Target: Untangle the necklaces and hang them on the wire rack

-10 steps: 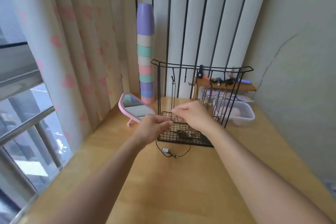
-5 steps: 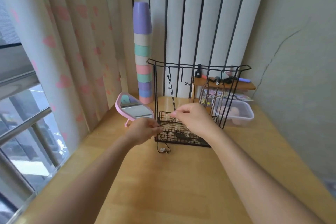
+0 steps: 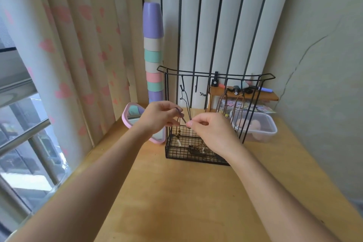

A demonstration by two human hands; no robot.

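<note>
A black wire rack (image 3: 214,75) with hooks and a mesh basket base stands at the back of the wooden table (image 3: 186,192). My left hand (image 3: 159,117) and my right hand (image 3: 212,131) both pinch a dark cord necklace (image 3: 182,118) stretched between them above the basket's left side; its beaded end hangs down into the basket. A thin dark necklace (image 3: 185,102) hangs from a left hook. Brown cord necklaces (image 3: 238,104) hang at the rack's right. A tangle of necklaces (image 3: 196,150) lies in the basket.
A pink-framed mirror (image 3: 135,118) lies left of the rack. A tall stack of pastel cups (image 3: 153,51) stands behind it. A clear plastic box (image 3: 257,127) sits to the right, before a small wooden shelf (image 3: 245,93) with small items. Curtains and a window are at the left.
Both hands rose from the table edge of the basket, lifting the cord necklace off the table. Its beaded end, which lay in front of the rack, now hangs inside the basket.
</note>
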